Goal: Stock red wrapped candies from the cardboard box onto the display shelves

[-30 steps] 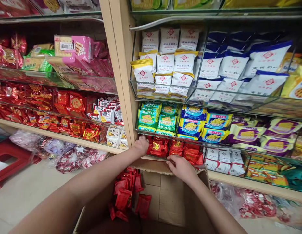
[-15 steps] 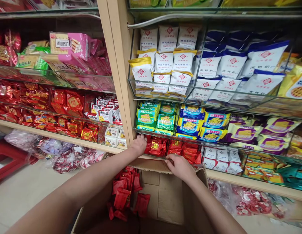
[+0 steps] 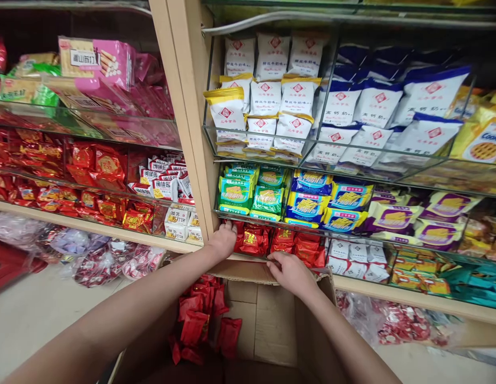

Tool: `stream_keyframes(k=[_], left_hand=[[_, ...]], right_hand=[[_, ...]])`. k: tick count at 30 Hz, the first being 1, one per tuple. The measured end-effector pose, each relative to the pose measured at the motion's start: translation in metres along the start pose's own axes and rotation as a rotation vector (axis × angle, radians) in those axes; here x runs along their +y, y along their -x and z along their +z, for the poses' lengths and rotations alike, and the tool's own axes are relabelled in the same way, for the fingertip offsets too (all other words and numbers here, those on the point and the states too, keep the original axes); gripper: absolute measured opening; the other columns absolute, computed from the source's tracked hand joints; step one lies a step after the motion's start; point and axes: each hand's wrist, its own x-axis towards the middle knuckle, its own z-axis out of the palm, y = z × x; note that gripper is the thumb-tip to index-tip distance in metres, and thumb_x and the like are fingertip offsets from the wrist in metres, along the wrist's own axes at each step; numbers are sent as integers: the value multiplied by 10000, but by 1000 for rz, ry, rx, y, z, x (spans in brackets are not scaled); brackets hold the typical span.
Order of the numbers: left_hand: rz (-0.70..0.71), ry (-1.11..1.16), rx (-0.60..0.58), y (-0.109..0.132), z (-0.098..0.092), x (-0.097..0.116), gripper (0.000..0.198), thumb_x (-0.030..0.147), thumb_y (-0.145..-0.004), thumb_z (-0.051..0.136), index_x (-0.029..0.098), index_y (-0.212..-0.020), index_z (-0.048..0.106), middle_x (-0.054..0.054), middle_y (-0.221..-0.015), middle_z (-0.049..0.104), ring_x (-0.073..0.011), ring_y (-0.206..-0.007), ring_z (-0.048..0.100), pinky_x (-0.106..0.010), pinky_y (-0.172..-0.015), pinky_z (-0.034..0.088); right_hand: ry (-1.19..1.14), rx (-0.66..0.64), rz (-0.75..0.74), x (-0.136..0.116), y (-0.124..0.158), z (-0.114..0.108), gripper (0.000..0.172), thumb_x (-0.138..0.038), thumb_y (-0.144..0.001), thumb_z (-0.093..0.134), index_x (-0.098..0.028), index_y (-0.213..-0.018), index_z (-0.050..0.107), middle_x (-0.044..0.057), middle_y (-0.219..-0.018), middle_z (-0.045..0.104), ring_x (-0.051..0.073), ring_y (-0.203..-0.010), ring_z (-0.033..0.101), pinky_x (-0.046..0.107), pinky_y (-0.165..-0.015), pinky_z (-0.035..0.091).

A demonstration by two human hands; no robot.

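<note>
My left hand [image 3: 223, 241] reaches to the left end of the lowest shelf bin, beside the wooden upright. Its fingers are curled by the red snack packets [image 3: 253, 238]; whatever they grip is hidden. At the front edge of the same bin, my right hand [image 3: 291, 273] has its fingers bent and drawn together, just above the box flap. I cannot make out what is in them. Below both forearms stands an open cardboard box [image 3: 274, 325]. Several loose red packets [image 3: 194, 326] lie inside it, mostly toward its left side.
A wooden upright [image 3: 188, 117] divides the shelves. Above the red packets sit green biscuit packs [image 3: 236, 193], blue-and-yellow packs [image 3: 308, 207] and white packets [image 3: 298, 96] behind glass. Bagged goods [image 3: 100, 264] lie on the floor at left, near a red plastic object [image 3: 16, 266].
The view has shifted slightly, so the shelves appear a little further left. Both hands stay at the bottom bin in nearly the same positions, and the packets in the box look unchanged.
</note>
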Motion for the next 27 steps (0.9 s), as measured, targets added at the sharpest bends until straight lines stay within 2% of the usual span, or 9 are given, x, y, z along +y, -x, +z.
stream_keyframes(k=[4, 9, 14, 17, 20, 27], left_hand=[[-3, -10, 7, -6, 0, -1, 449, 42, -794, 298, 55, -1237, 368, -186, -1210, 408, -251, -1071, 406, -351, -874, 373], [-53, -28, 2, -18, 1, 6, 369, 86, -807, 308, 19, -1144, 442, -213, -1126, 451, -271, -1038, 420, -380, -840, 387], [-60, -28, 20, -20, -4, 9, 426, 138, -803, 324, 87, -1222, 384, -216, -1101, 473, -296, -1009, 435, -406, -773, 419], [-39, -29, 16, -20, -8, 6, 402, 93, -762, 341, 73, -1144, 464, -204, -1035, 515, -294, -981, 453, -410, -764, 424], [-14, -32, 18, -19, -12, 2, 356, 121, -755, 367, 62, -1077, 508, -198, -1004, 521, -289, -972, 455, -411, -780, 418], [16, -31, 26, -8, -12, 2, 456, 183, -788, 371, 94, -1235, 387, -180, -1122, 456, -284, -1047, 407, -396, -840, 395]], right_hand=[[2, -6, 11, -1, 0, -1, 251, -321, -827, 380, -242, -951, 584, 29, -939, 649, 169, -832, 598, 250, -699, 413], [8, -3, 19, -2, -2, -3, 249, -328, -819, 388, -245, -952, 582, 28, -929, 648, 179, -819, 599, 259, -675, 415], [41, 30, 19, -6, -2, -6, 241, -315, -818, 386, -250, -935, 587, 24, -907, 650, 181, -815, 603, 260, -667, 422], [45, 45, 22, -7, -3, -8, 234, -318, -816, 391, -255, -926, 587, 21, -898, 649, 182, -801, 605, 261, -649, 424], [36, 42, 24, -7, -4, -10, 246, -319, -821, 382, -248, -944, 583, 31, -909, 645, 192, -801, 601, 272, -642, 419], [4, 35, 14, -4, -2, -9, 248, -305, -829, 368, -248, -953, 575, 33, -935, 641, 194, -831, 595, 279, -669, 419]])
